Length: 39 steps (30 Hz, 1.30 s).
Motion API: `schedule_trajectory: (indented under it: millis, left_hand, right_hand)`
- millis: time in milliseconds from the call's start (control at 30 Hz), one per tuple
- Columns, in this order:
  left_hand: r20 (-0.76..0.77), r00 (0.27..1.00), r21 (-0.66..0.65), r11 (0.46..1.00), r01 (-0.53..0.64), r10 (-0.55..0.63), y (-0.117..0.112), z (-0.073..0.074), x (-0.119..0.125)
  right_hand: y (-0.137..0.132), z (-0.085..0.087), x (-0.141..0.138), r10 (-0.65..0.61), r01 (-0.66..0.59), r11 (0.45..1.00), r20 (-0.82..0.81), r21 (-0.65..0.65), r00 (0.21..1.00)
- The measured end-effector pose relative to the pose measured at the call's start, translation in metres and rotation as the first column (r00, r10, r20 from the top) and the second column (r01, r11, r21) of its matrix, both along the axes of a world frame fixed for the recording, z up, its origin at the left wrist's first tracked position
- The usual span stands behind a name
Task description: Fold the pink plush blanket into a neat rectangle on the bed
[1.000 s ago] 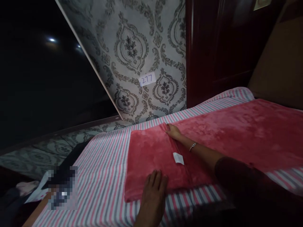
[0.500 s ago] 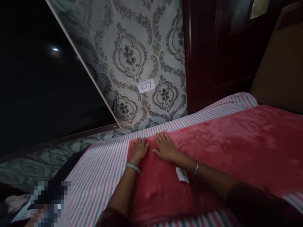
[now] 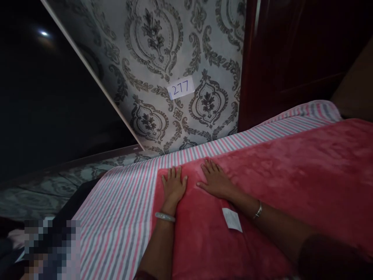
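Note:
A plush red blanket (image 3: 285,171) lies spread over a striped pink, grey and white sheet (image 3: 116,217). Near the blanket's far left corner, my left hand (image 3: 174,186) rests flat on it with the fingers spread. My right hand (image 3: 217,181) lies flat just to the right, its fingers also apart and pointing at the far edge. A white label (image 3: 232,219) shows on the blanket below my right wrist. Neither hand grips the cloth.
Behind the bedding stands a patterned wall (image 3: 175,50) with a paper (image 3: 181,88) marked 277. A large dark screen (image 3: 58,97) is at the left, a dark red door (image 3: 279,58) at the right. Part of a person (image 3: 52,252), blurred out, shows at lower left.
Both hands stay flat on the blanket, and my right hand has slid slightly to the right. The camera view has shifted closer and lower, showing more of the label.

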<state>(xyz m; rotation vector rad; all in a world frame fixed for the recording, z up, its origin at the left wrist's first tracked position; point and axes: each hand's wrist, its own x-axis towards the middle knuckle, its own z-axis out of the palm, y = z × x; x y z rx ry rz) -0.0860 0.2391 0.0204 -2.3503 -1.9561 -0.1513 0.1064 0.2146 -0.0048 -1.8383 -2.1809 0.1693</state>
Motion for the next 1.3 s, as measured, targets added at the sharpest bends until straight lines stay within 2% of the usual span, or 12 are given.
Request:
schedule_trajectory:
  millis: [133, 267, 333, 433, 500, 633, 700, 800, 967, 1133, 1200, 1300]
  left_hand:
    - [0.056, 0.998, -0.034, 0.999, 0.011, -0.009, -0.003, 0.005, 0.001]
    - [0.083, 0.996, -0.09, 0.996, 0.027, -0.019, -0.005, 0.02, 0.001]
    - [0.085, 0.996, -0.112, 0.993, 0.047, -0.038, -0.013, 0.031, -0.002]
    - [0.081, 0.993, -0.097, 0.991, 0.097, -0.089, -0.044, 0.042, -0.01]
    - [0.066, 0.99, -0.074, 0.989, 0.129, -0.124, -0.074, 0.039, -0.017]
    - [-0.016, 0.99, -0.036, 0.99, 0.136, -0.137, -0.124, 0.015, -0.031]
    - [-0.054, 0.991, -0.012, 0.992, 0.123, -0.123, -0.135, 0.004, -0.033]
    - [-0.076, 0.991, 0.006, 0.993, 0.115, -0.114, -0.137, -0.001, -0.032]
    - [-0.079, 0.99, 0.009, 0.993, 0.116, -0.114, -0.132, 0.002, -0.03]
    - [-0.03, 0.993, -0.04, 0.993, 0.112, -0.113, -0.131, 0.011, -0.03]
    - [0.027, 0.991, -0.015, 0.991, 0.131, -0.131, -0.136, 0.021, -0.019]
    - [0.08, 0.967, 0.057, 0.97, 0.237, -0.241, -0.153, 0.038, 0.016]
  right_hand:
    - [0.0, 0.007, 0.003, 0.011, -0.011, 1.0, 0.004, -0.016, 1.0]
    - [-0.007, 0.031, 0.006, 0.038, -0.037, 0.992, 0.003, -0.118, 0.999]
    - [-0.023, 0.046, 0.002, 0.033, -0.033, 0.99, 0.0, -0.14, 0.999]
    - [-0.065, 0.055, -0.012, 0.119, -0.119, 0.993, -0.03, -0.017, 0.992]
    - [-0.097, 0.046, -0.021, 0.212, -0.208, 0.975, -0.04, 0.071, 0.977]
    - [-0.135, 0.015, -0.029, 0.259, -0.253, 0.961, -0.042, 0.11, 0.965]
    - [-0.138, 0.006, -0.028, 0.253, -0.244, 0.961, -0.056, 0.131, 0.966]
    - [-0.136, 0.007, -0.022, 0.257, -0.246, 0.96, -0.075, 0.134, 0.963]
    - [-0.136, 0.01, 0.017, 0.286, -0.26, 0.953, -0.186, 0.154, 0.94]
    - [-0.155, -0.015, 0.091, 0.18, -0.095, 0.97, -0.403, 0.222, 0.897]
    - [-0.168, -0.025, 0.113, 0.122, -0.032, 0.978, -0.441, 0.205, 0.889]
    - [-0.182, -0.034, 0.128, 0.118, -0.025, 0.978, -0.451, 0.206, 0.885]
